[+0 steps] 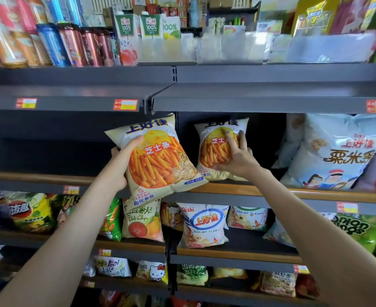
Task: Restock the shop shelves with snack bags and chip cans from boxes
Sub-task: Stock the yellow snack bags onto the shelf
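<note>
Two cheese-stick snack bags at the middle shelf, one in each grip.

Nearest, both bare forearms reach up and forward. The left grip [121,163] grasps a cheese-stick bag [160,160] by its left edge, thumb on the front, holding it tilted in the air in front of the middle shelf [49,177]. The right grip [238,159] is clenched on the front of a second bag [215,138] of the same kind, which stands upright on that shelf. A pale blue bag [337,156] leans well to its right. Below, a shrimp flakes bag [204,224] stands on the lower shelf. Farthest, on top, are juice cartons [125,27] and tall cans [71,45].
</note>
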`<state>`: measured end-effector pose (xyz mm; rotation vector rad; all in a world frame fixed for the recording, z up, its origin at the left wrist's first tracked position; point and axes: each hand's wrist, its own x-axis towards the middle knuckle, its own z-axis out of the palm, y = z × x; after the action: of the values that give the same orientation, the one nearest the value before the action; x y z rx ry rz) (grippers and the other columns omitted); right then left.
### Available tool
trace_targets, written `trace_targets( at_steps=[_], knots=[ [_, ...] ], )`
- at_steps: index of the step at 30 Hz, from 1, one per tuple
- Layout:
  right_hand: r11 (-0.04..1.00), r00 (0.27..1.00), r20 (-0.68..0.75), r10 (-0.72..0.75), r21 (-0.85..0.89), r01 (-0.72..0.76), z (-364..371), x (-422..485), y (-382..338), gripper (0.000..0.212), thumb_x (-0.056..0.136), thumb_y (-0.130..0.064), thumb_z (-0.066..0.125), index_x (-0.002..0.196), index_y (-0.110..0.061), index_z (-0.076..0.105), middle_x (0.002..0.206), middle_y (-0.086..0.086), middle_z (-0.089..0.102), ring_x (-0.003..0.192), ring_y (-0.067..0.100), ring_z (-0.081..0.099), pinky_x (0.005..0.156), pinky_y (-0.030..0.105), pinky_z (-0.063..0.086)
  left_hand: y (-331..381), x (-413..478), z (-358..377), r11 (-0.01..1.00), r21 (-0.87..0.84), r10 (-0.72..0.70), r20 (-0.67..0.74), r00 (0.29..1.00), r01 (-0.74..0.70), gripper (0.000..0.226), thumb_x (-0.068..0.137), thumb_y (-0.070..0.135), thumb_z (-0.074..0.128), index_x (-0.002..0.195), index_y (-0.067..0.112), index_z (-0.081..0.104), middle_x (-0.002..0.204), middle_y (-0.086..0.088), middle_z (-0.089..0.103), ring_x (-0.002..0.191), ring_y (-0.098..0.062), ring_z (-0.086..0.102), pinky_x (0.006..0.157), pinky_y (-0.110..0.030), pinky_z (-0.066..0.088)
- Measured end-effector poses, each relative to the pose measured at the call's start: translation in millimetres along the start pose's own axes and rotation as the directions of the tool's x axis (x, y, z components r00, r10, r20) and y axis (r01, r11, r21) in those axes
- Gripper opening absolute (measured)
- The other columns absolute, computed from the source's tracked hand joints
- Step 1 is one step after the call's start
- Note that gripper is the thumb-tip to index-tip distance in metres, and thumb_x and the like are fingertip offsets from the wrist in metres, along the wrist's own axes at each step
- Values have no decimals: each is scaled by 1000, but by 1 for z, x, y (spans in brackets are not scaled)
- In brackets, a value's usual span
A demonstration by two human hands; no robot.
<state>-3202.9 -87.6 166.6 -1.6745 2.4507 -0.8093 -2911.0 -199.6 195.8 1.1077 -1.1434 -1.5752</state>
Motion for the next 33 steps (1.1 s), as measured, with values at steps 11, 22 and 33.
trace_targets(
  at_steps=[11, 22, 33],
  knots=[
    [1000, 985, -171, -7, -27, 3, 0, 14, 42, 126, 71, -35, 84, 151, -36, -14, 158, 16, -17, 138, 52, 15, 111, 57, 23, -2, 30, 29, 998, -57, -33, 80, 996, 38, 118, 40, 61, 90, 141, 25, 42, 115, -8, 69, 93, -28, 72, 66, -46, 59],
    [972, 973, -210, 97, -192, -138, -5, 54, 67, 121, 75, -44, 78, 151, -34, -17, 158, 12, -21, 140, 49, 18, 103, 56, 38, -6, 60, 62, 996, -20, 84, 116, 990, -82, 117, 37, 72, 87, 138, 29, 45, 114, -4, 71, 92, -23, 73, 73, -43, 59],
    [951, 992, -116, -39, -310, 1, -8, 75, 80, 119, 75, -46, 78, 146, -48, -17, 154, -5, -32, 144, 37, -15, 107, 63, 31, -23, 70, 129, 910, 288, 241, 223, 945, -300, 113, 74, 49, 78, 154, 27, 1, 150, -4, 38, 128, -24, 48, 106, -41, 42]
  ],
)
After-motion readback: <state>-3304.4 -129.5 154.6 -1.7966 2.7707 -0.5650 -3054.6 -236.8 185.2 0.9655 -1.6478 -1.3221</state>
